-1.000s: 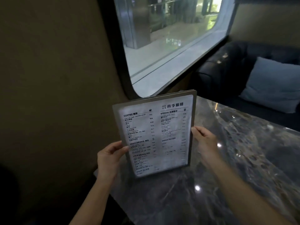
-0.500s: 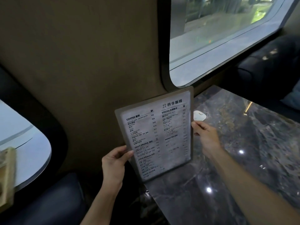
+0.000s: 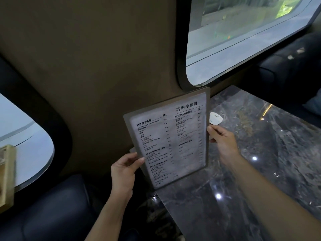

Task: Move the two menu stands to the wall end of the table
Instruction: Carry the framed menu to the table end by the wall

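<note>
A menu stand (image 3: 169, 139), a flat framed sheet printed in two columns, is held upright and slightly tilted over the wall-end corner of the bench (image 3: 260, 171), its lower edge at or just above the marble top; contact cannot be confirmed. It is gripped at both side edges: the left hand (image 3: 124, 173) is closed on the lower left edge with the thumb across the front, and the right hand (image 3: 223, 145) is closed on the right edge at mid height. The two-sided hold is judged to keep the thin panel square and steady while it is set against the wall (image 3: 95, 75). A second panel edge (image 3: 132, 150) is seen just behind the left side, presumably the other menu stand or a rear leaf; which of these cannot be told. A small white object (image 3: 215, 118) lies on the bench just beside the stand's right edge, near the wall end, and is judged the only item likely to obstruct a slide along that edge. A window (image 3: 243, 40) is set in the wall above the far end of the bench. Dark upholstered seating (image 3: 57, 211) is noted beyond the bench's left edge, and more of it (image 3: 286, 70) past the far right corner. A further window (image 3: 20, 136) and a pale wooden object (image 3: 7, 174), blurred, are recorded at the far left, well apart from the work.
</note>
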